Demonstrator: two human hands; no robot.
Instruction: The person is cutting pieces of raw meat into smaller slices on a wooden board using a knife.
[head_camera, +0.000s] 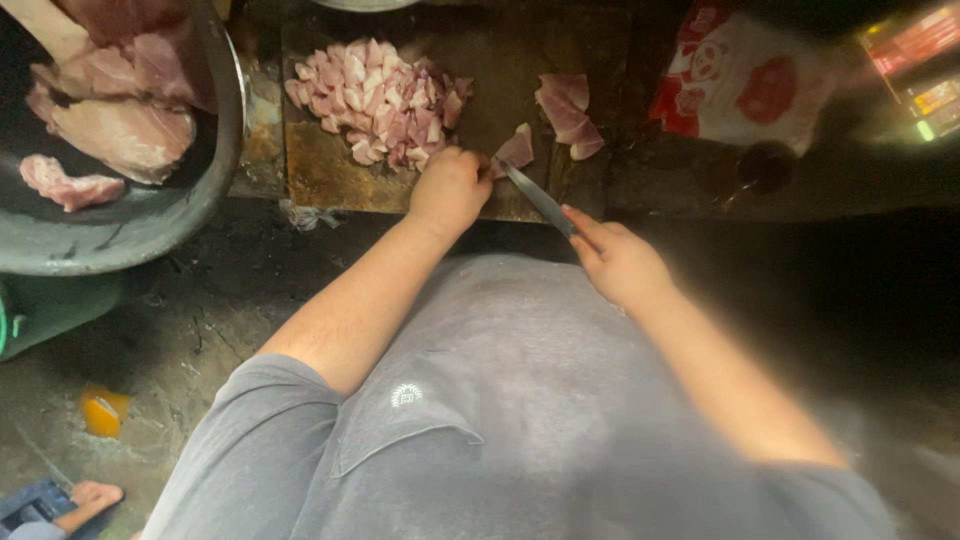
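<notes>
Head view, looking down over a grey shirt (500, 400) at a worn wooden cutting board (330, 170). The left hand (450, 188) rests on the near edge of the board, fingers curled together and pressed down on a small piece of raw pink meat (517, 150) that shows just right of the knuckles. The right hand (618, 262) sits nearer and to the right, off the board's near edge, closed around the handle of a knife (535, 195); the forefinger lies along the top of the handle. The blade runs up and left from this hand, its tip meeting the held piece of meat beside the left hand's fingertips.

On the far-left part of the board lies a heap of diced meat (378, 100), just beyond the left hand and close to it. Right of the held piece, apart from it, lie two or three larger uncut slices (566, 112). A large dark basin (130, 225) stands left of the board, holding big slabs of raw meat (120, 130). A red and white plastic bag (745, 80) lies on the far right. The floor (200, 320) below is dark and stained, with an orange scrap (103, 411) at near left.
</notes>
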